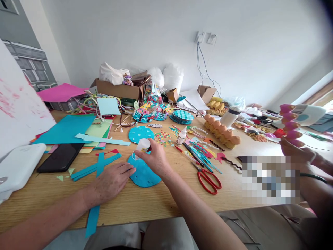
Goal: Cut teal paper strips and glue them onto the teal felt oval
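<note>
My right hand [156,158] is wrapped round a white glue bottle [142,144], tipped base up over a blue paper disc [147,177]; its nozzle is hard to make out. My left hand [113,180] lies palm down with fingers extended, fingertips at the disc's left edge. Beneath and beside that hand are blue paper strips [93,217]. Just beyond the bottle lies a second blue disc [139,133] dotted with pale bits. A small white cap [121,130] stands behind my left hand.
Red-handled scissors [210,182], pens and another small glue bottle [181,136] lie to the right. A black phone [61,158] and coloured paper sheets [69,128] are on the left. At far right, another person's hand [293,151] holds a pink egg-carton strip [290,125].
</note>
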A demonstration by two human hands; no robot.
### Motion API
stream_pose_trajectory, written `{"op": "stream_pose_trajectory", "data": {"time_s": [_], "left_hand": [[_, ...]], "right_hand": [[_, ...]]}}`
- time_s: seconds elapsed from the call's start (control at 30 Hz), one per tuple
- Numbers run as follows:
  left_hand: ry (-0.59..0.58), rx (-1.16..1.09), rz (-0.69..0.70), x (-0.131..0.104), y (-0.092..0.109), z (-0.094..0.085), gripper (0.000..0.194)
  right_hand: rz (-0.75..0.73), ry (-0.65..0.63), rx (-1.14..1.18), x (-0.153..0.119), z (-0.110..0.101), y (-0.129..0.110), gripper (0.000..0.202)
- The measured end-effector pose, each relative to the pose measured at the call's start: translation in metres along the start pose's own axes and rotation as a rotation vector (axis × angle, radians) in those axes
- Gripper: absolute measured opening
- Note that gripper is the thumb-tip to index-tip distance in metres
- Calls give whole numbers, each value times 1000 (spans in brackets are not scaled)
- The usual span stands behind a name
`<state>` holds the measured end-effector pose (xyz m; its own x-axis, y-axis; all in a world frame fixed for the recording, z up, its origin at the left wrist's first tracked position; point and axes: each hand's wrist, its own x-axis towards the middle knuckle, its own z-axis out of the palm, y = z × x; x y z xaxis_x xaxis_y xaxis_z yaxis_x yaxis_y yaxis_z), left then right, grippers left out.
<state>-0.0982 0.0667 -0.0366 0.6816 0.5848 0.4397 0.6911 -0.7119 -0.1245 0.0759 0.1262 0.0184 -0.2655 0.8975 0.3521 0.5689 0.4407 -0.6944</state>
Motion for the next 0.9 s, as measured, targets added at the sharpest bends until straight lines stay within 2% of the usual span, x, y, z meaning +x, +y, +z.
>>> {"op": "stream_pose_trajectory", "data": {"time_s": [0.57, 0.77, 0.9], "left_hand": [[19, -96, -18, -3, -4, -1, 33], [0, -109, -25, -1, -2, -3, 32], [19, -87, -15, -1, -1, -2, 33]], "right_hand": [[22, 15, -15, -4, -3, -2, 26], [-40, 44, -22, 9, 13, -2, 26], [-24, 22, -21, 15, 23, -1, 27]]}}
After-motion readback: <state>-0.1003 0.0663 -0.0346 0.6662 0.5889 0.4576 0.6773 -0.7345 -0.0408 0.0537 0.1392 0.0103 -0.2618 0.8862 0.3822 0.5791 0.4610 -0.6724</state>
